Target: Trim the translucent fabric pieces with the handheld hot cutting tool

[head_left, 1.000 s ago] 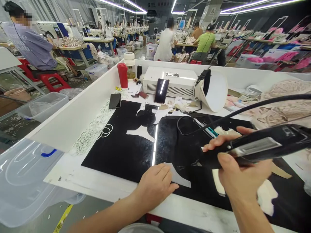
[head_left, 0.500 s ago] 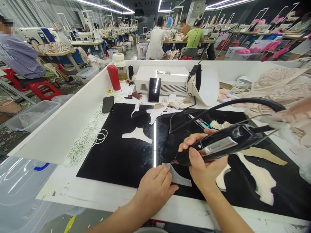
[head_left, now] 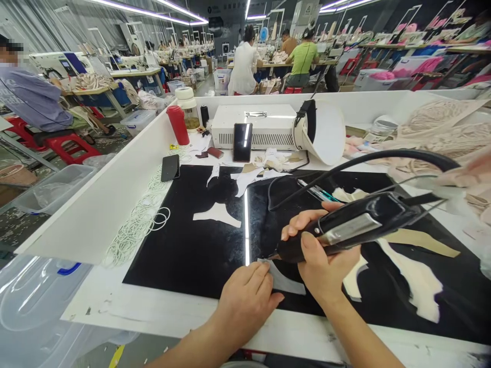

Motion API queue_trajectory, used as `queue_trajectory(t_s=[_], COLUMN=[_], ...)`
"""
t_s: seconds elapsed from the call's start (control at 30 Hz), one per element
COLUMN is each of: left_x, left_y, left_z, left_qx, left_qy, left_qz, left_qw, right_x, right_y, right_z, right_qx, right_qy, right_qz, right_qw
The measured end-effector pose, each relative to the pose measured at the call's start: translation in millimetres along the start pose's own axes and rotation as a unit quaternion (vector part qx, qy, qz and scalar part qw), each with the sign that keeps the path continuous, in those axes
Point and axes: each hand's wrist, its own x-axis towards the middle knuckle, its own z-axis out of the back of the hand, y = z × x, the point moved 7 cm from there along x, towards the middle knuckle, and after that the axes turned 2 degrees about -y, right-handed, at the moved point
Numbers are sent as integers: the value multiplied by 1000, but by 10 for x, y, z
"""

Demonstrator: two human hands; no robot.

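My right hand (head_left: 322, 255) is wrapped around a black corded handheld cutter (head_left: 345, 227) with a metal strip along its side. Its narrow tip points down and left, close to the end of a grey curved cut piece (head_left: 287, 279). That piece lies flat on the black cutting mat (head_left: 184, 245). My left hand (head_left: 247, 291) rests its bent fingertips on the piece's upper left end, with the thumb held apart. Whether the tip touches the piece is too small to tell. Just above lies a white curved cut piece (head_left: 217, 215).
Cream pieces (head_left: 416, 283) and a tan strip (head_left: 425, 240) lie right of my right hand. Pale elastic loops (head_left: 134, 230) heap along the left wall. Behind stand a phone (head_left: 243, 143), a white vented box (head_left: 255, 125) and a red cup (head_left: 177, 125). A thick black cable (head_left: 383, 153) arches rightward.
The view has shifted slightly. The cutter's tip has stayed close to the grey piece's end, and both hands have kept their hold and place almost unchanged.
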Motion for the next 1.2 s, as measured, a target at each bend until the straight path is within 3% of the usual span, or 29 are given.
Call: queue_trajectory(t_s=[0.83,1.2], left_x=[14,45], left_y=[-1,-10], left_z=[-13,61], left_qx=[-5,12], left_qy=[5,3], left_qz=[5,-8], left_qw=[1000,1000], right_x=[-34,-60], right_y=[-102,229], right_z=[-114,402], right_qx=[13,-34], right_qy=[23,-11], right_qz=[-15,8], right_qw=[1000,999])
